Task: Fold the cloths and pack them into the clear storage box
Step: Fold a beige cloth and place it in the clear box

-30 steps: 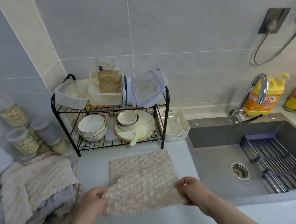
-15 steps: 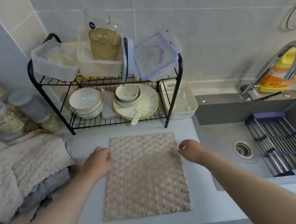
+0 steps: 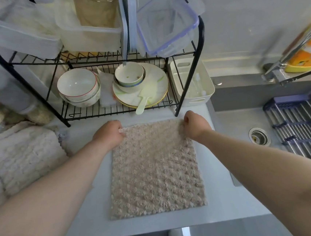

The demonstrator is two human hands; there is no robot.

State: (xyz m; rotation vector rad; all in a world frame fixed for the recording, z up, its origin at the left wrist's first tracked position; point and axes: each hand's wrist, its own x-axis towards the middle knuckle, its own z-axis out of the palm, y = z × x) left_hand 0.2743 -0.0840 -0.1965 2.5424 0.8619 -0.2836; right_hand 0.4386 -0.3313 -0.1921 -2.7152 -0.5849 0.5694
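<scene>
On the pale grey countertop (image 3: 95, 209) the beige knobbly square cloth (image 3: 153, 167) lies flat. The left hand (image 3: 109, 135) and the right hand (image 3: 195, 125) each pinch one far corner with curled fingers — if one pinch slips while folding, the edges probably end uneven.

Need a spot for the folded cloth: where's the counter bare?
Bare counter runs between the cloth and the sink, between the cloth and the pile of cloths on the left, and along the front edge. Crowded behind, at the rack.
</scene>
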